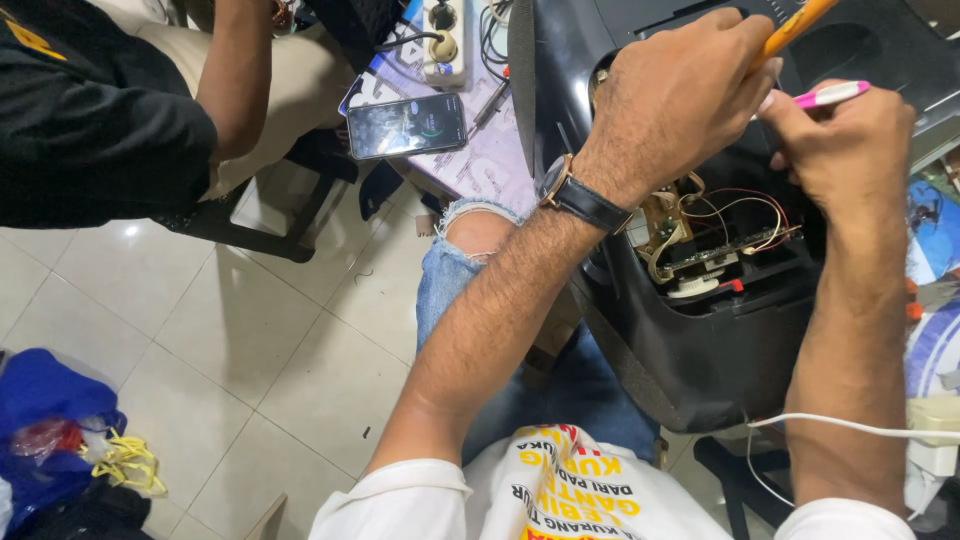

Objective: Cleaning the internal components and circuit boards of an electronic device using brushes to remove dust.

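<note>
White T-shirt (560, 490) and ripped jeans (470, 260) sit nearest; black plastic housing (690, 370) rests on the lap, opened, circuit board (715, 255) and thin wires (745, 205) exposed. Left hand (675, 100), wristwatch (583, 198) on it, fingers closed around an orange-handled tool (800, 22). Right hand (840, 140) pinches a pink-and-white tool (830, 95). Risk: a slip snags those wires or scratches the board. Tool tips hidden behind the hands; probably screwdrivers. Phone (405, 125) lies far left.

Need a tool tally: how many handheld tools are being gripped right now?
2: an orange-handled tool in the left hand, a pink-handled tool in the right hand. Tips hidden.
</note>
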